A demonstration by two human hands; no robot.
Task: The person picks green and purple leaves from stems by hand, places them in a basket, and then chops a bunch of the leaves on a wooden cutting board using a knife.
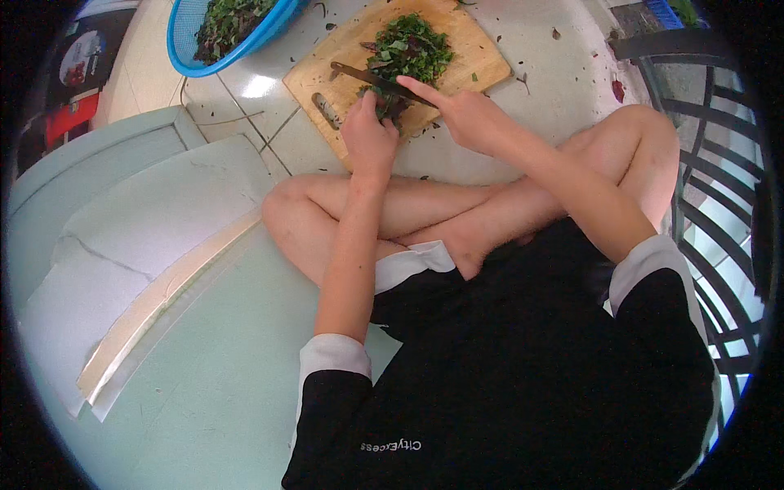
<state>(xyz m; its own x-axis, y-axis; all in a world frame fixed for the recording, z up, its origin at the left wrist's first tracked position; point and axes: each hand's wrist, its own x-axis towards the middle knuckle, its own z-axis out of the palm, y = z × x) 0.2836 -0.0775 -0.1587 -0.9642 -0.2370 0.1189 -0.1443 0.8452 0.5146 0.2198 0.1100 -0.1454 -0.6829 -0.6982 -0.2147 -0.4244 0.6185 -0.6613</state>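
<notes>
A wooden cutting board (481, 58) lies on the tiled floor before my crossed legs. My right hand (468, 116) grips a dark-bladed knife (361, 75), its index finger stretched along the back of the blade. The blade reaches leftward across the board, over the leaves. My left hand (370, 131) presses a bunch of dark leafy greens (392, 107) onto the board, close to the near side of the blade. Beyond the knife sits a heap of chopped green and purplish leaves (410, 49). The knife's handle is mostly hidden inside my right hand.
A blue plastic basket (239, 52) with chopped leaves stands at the upper left. Leaf scraps dot the floor tiles (551, 67). A pale green door panel (214, 343) is to my left, and a dark barred metal rack (723, 159) is to my right.
</notes>
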